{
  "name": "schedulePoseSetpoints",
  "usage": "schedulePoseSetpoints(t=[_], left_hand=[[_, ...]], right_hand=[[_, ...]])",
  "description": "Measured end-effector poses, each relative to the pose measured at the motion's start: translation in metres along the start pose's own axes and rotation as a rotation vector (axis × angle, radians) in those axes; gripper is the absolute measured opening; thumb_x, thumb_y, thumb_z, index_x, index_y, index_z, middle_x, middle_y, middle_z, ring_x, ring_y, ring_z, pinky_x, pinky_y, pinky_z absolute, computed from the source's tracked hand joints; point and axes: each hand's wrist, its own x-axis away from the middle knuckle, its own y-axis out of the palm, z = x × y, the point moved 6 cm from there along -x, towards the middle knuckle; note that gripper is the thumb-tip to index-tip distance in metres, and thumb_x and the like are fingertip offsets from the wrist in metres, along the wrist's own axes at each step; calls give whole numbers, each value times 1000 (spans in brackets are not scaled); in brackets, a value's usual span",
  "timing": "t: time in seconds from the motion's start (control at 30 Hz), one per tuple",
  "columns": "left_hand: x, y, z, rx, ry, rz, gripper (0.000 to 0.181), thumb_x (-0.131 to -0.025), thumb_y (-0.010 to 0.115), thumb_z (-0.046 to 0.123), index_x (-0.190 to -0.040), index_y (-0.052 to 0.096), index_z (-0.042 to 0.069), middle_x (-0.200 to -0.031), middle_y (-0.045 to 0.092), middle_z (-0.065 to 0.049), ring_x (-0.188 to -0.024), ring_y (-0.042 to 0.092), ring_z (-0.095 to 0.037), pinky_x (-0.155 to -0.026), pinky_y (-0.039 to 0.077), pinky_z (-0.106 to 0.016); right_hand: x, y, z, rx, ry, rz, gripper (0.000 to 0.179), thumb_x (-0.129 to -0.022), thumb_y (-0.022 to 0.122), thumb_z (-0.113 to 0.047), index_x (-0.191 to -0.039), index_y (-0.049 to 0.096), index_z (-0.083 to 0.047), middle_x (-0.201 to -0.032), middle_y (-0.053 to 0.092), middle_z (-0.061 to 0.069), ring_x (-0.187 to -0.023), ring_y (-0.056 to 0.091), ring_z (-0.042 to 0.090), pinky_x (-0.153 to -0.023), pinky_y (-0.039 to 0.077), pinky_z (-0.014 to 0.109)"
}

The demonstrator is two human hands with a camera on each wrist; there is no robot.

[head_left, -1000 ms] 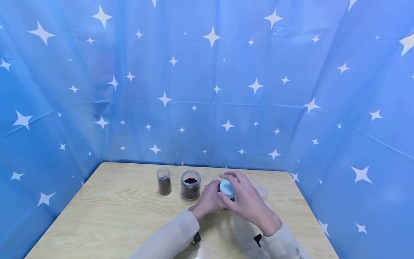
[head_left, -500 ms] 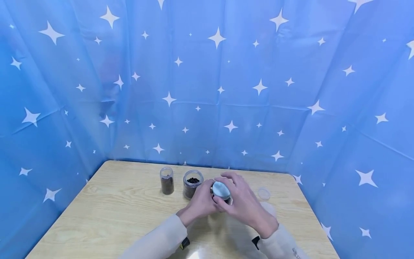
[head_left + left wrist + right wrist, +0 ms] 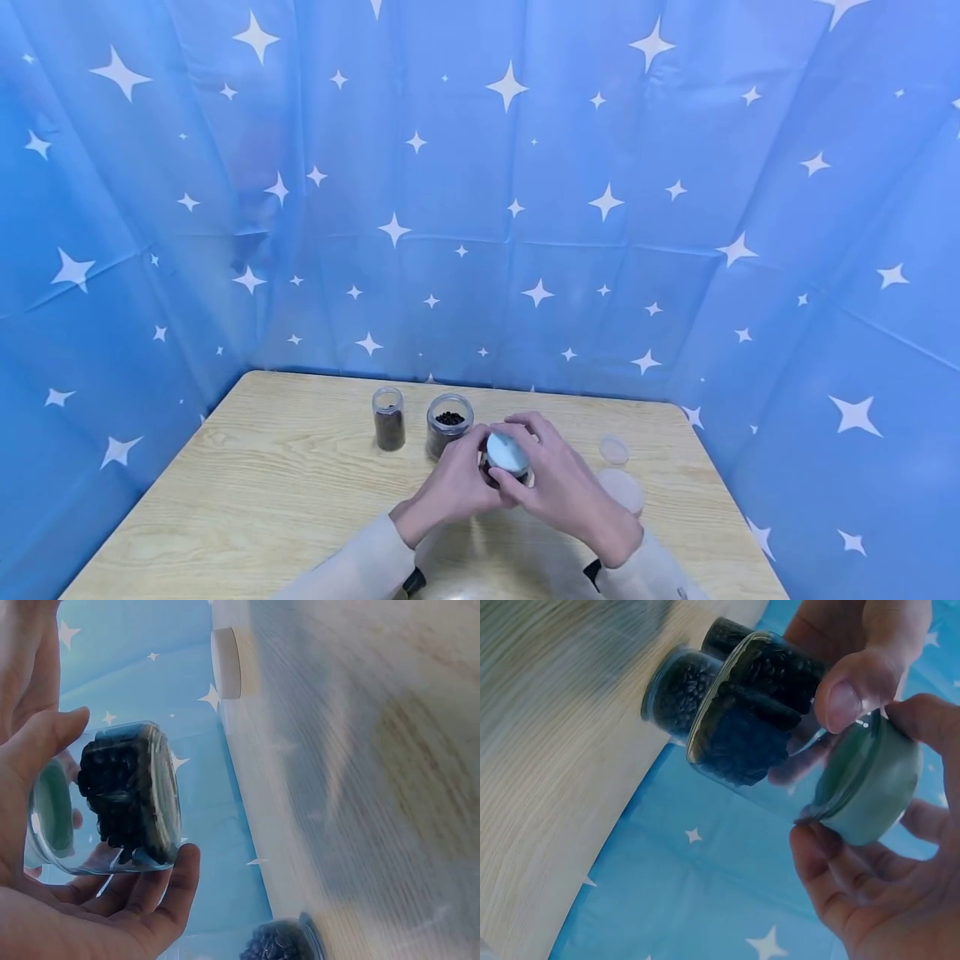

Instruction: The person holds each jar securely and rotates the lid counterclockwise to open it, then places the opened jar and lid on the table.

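My left hand (image 3: 450, 483) holds a clear jar (image 3: 124, 795) of dark beans, its fingers round the glass body. The jar is lifted off the table and tilted. On its mouth sits a pale blue-green lid (image 3: 507, 452), gripped round the edge by the thumb and fingers of my right hand (image 3: 568, 483). In the right wrist view the lid (image 3: 877, 787) is at the jar's rim, with the left thumb close beside it. The beans lie toward the base, leaving a gap under the lid.
A wide open jar (image 3: 447, 442) with dark beans stands just beyond my left hand. Left of it is a slimmer open jar (image 3: 389, 429) of dark contents. Right of my hands lie a pale round lid (image 3: 622, 490) and a small clear disc (image 3: 614, 450). A starred blue curtain (image 3: 480, 183) surrounds the table.
Both hands have moved left and nearer the body with the jar, and the lid's top now tilts more. The pale round lid on the right has come into fuller view.
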Motion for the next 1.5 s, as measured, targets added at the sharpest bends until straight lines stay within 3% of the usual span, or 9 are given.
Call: schedulePoseSetpoints(t=[0.43, 0.67, 1.1, 1.5], left_hand=[[12, -2, -1, 49, 6, -2, 75, -84, 104, 35, -146, 67, 15, -131, 78, 3, -118, 74, -12, -102, 63, -31], [18, -2, 1, 39, -10, 29, 84, -80, 108, 36, -149, 66, 15, -134, 77, 3, -122, 74, -15, -110, 64, -38], [28, -4, 5, 76, 7, 33, 81, -84, 104, 29, -153, 65, 15, -136, 77, 3, -119, 74, -11, -104, 65, -32], [33, -4, 7, 99, 50, -4, 70, -86, 104, 34, -145, 70, 20, -123, 84, 6, -108, 78, -2, -92, 65, -24]], right_hand=[[-2, -2, -10, -7, -40, 42, 56, -97, 95, -28, -147, 75, -12, -139, 74, 12, -122, 77, 26, -96, 72, 40], [-2, -1, -13, -28, -32, 45, 58, -100, 94, -30, -150, 73, -11, -141, 73, 12, -120, 77, 23, -96, 72, 37], [-2, -2, -23, -38, -51, 49, 55, -102, 93, -32, -149, 74, -10, -139, 74, 10, -118, 77, 21, -92, 71, 32], [4, -3, -23, -53, -128, 78, 46, -102, 92, -33, -140, 78, -11, -135, 75, 7, -118, 77, 21, -91, 70, 34]])
